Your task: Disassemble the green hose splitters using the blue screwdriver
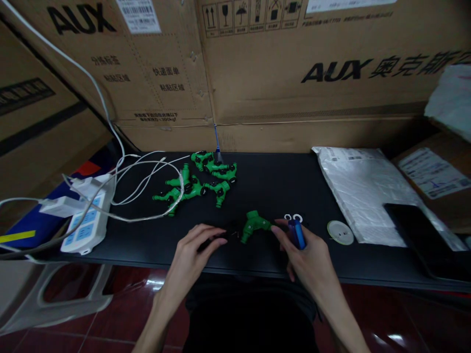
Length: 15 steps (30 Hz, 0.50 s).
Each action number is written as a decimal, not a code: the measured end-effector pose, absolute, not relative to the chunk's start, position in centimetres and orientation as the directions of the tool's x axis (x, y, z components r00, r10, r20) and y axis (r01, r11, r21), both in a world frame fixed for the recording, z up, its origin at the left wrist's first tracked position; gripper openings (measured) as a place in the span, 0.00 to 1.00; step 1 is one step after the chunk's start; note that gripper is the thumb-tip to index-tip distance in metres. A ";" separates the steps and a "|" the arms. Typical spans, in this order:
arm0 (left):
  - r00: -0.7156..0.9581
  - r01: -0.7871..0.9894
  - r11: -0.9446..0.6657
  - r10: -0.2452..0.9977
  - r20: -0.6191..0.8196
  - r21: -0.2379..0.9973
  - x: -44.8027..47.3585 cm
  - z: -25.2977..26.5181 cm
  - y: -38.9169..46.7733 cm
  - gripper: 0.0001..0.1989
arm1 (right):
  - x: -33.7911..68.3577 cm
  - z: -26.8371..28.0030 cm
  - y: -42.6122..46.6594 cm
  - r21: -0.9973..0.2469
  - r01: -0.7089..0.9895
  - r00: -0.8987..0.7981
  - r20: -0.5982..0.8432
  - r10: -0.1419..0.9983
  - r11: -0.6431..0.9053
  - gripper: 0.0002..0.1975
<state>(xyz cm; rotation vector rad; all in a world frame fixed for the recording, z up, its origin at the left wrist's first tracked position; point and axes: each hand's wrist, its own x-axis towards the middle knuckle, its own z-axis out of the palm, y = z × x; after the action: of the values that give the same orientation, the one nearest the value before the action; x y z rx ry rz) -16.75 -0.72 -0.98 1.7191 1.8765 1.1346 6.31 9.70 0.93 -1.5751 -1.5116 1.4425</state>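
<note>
A green Y-shaped hose connector (pixel 253 224) lies on the black tabletop between my hands. My right hand (pixel 306 252) is wrapped round what looks like a screwdriver (pixel 297 234) with a blue handle; its shaft is hidden. The fingertips of that hand touch the connector's right arm. To the left, my left hand (pixel 195 252) is closed, thumb and forefinger close together at something dark that I cannot make out. Tiny metal pieces, perhaps screws (pixel 235 234), show just beyond its fingertips. Two white rings (pixel 297 217) lie behind my right hand.
Several green connectors (pixel 187 189) sit in a group at the back left, near white cables (pixel 147 164) and a power strip (pixel 86 223). On the right are a round lid-like disc (pixel 340 232), a white plastic parcel (pixel 362 196) and a black phone (pixel 417 228). Cardboard boxes (pixel 257 105) stand behind.
</note>
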 end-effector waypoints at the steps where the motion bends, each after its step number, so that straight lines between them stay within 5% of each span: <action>1: -0.205 0.681 -0.037 0.949 0.239 0.731 -16.7 -1.4 -1.1 0.08 | 6.6 0.6 9.7 -0.887 0.394 -0.164 -0.325 0.931 -0.240 0.29; 7: -0.225 0.745 0.009 0.945 0.239 0.667 -15.6 -2.8 -0.6 0.13 | 6.1 -0.2 9.5 -0.847 0.488 -0.139 -0.314 0.939 -0.211 0.29; 12: -0.302 0.746 0.029 0.905 0.299 0.666 -15.0 -2.4 0.1 0.18 | 5.2 -0.7 9.5 -0.865 0.475 -0.144 -0.258 0.955 -0.162 0.17; 15: -0.213 0.795 -0.018 0.928 0.307 0.607 -14.2 -1.7 1.3 0.21 | 5.2 -1.4 9.5 -0.882 0.453 -0.145 -0.214 0.966 -0.127 0.13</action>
<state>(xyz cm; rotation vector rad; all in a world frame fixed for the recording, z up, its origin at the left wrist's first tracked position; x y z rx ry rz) -14.19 1.28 -1.65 1.8398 2.0589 1.0459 5.19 9.51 -1.35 -1.5886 -1.6092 1.2395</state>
